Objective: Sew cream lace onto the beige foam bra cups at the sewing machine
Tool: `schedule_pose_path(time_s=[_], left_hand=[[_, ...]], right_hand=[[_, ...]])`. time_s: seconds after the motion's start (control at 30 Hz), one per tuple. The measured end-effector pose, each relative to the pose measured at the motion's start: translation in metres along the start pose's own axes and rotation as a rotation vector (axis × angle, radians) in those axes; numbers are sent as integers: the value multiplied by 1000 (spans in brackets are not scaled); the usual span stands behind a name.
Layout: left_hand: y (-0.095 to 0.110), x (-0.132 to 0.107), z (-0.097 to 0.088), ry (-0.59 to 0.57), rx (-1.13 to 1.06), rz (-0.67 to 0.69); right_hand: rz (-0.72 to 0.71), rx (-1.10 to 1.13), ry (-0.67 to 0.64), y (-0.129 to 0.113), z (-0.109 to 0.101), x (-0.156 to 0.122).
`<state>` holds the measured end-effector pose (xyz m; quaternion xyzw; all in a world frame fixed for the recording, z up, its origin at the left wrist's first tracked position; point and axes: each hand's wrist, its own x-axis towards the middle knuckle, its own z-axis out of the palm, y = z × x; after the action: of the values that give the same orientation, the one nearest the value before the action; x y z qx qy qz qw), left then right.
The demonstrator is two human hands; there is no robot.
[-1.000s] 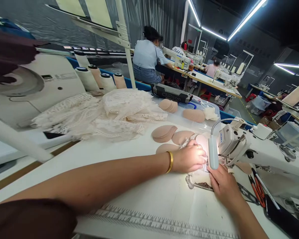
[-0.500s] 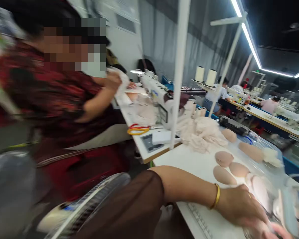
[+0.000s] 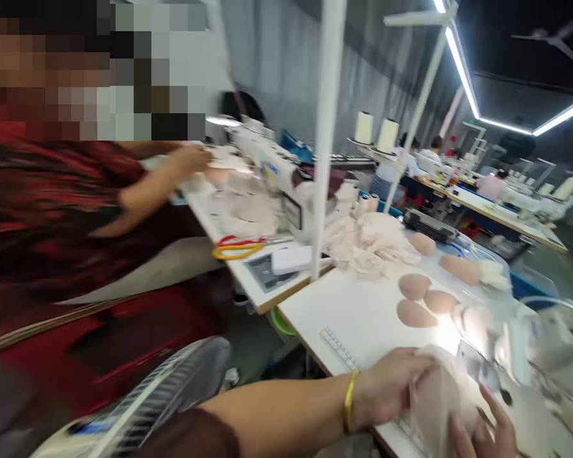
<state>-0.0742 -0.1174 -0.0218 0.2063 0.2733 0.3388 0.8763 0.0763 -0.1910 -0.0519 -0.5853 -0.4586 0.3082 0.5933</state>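
My left hand, with a gold bangle on its wrist, is closed on the edge of a pale beige bra cup with thin fabric over it. At the cup's right side is my right hand, its fingers bent against the cup and the index finger raised. A small dark item shows among its fingers, too blurred to name. Both hands are above the white table, in front of the lit sewing area of a machine. Several loose bra cups lie just beyond.
Crumpled beige fabric lies at the table's back, by a white pole. On the adjoining table are yellow-and-red-handled scissors and a sewing machine. A co-worker sits at left; a fan stands below.
The view has swung slightly right. My hands have come further into view, bringing the bra cup up between them. The co-worker's hand and white cloth are lower.
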Motion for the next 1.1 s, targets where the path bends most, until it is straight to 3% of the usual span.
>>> schedule_pose_path(time_s=[0.03, 0.07, 0.2, 0.37, 0.67, 0.9, 1.1], left_hand=[[5, -4, 4, -35, -58, -128], [9, -6, 6, -36, -103, -159], [17, -9, 13, -94, -58, -44], [13, -7, 19, -67, 29, 47], [11, -2, 24, -29, 62, 38], [11, 2, 31, -72, 89, -33], [17, 2, 39, -76, 143, -14]], right_hand=[[33, 24, 50, -4, -3, -12], [63, 58, 92, -8, -4, -20], [174, 297, 168, -25, 5, -28], [218, 381, 174, -29, 8, -24], [225, 401, 175, -22, 2, -21], [208, 352, 192, -18, 2, -25], [204, 306, 251, -9, -26, -6]])
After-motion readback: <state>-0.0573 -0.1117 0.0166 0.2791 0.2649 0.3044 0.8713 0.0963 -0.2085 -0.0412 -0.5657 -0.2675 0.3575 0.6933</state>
